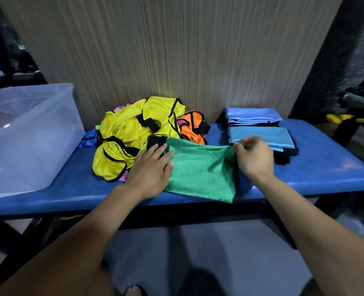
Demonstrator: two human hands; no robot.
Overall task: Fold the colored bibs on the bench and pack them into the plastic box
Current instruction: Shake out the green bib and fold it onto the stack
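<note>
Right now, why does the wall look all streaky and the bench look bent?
Head view: the wall smears into streaks, motion blur strongest toward the edges; the wide lens bows the bench; the middle stays sharper, so the green bib and both hands read clearly; the floor below is dim.

A blue padded worktop (317, 167) carries a clear plastic box (27, 137) at its left end. A heap of yellow bibs (129, 133) and an orange bib (190, 129) lie mid-far, a green mesh bib (202, 174) lies near the front edge, and folded blue bibs (260, 129) are stacked on the right.
</note>
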